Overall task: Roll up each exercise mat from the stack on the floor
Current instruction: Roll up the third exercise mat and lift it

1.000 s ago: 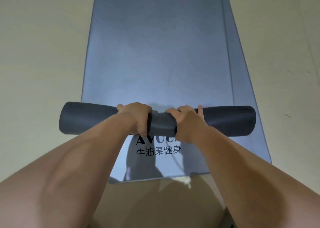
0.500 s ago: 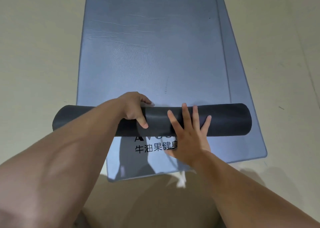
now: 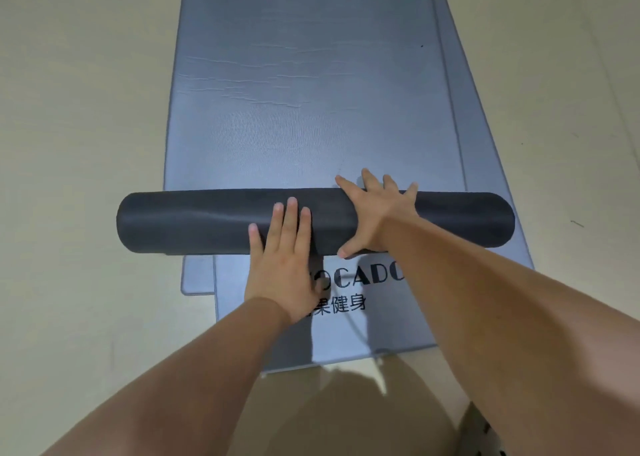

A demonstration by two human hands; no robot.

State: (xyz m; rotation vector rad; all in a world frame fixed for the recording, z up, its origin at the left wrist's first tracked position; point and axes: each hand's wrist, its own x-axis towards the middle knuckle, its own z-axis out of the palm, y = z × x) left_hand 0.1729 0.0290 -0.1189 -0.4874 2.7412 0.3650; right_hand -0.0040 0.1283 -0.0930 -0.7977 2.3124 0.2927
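- Floor [image 3: 86, 109]: I read a pale floor carrying the stack of mats [image 3: 311, 92]. The stack runs away from me and is cut off at the top edge. I cannot count the layers; the offset edge of a lower mat [image 3: 460, 109] shows at the right.
- Roll [image 3: 194, 220]: the top mat is partly rolled. The dark roll lies crosswise on the stack, with flat length beyond it not yet taken up.
- Handling, as I judge it: soft, light and grippy, and it creases, as the wrinkles in the flat part show. It will likely spring open if released and run crooked under uneven pressure. Press on top, either side of centre.
- Right hand [image 3: 377, 213]: arched over the roll, fingers [image 3: 367, 178] spread past the far side, thumb on the near side. It presses rather than clenches.
- Left hand [image 3: 280, 268]: fingers straight and flat against the near face, holding nothing.
- Lettering [image 3: 363, 277]: printed on the mat exposed nearest me, partly covered by the left hand.
- Not readable: the roll's inner coil, and a small white scrap [image 3: 379, 369] at the near edge.
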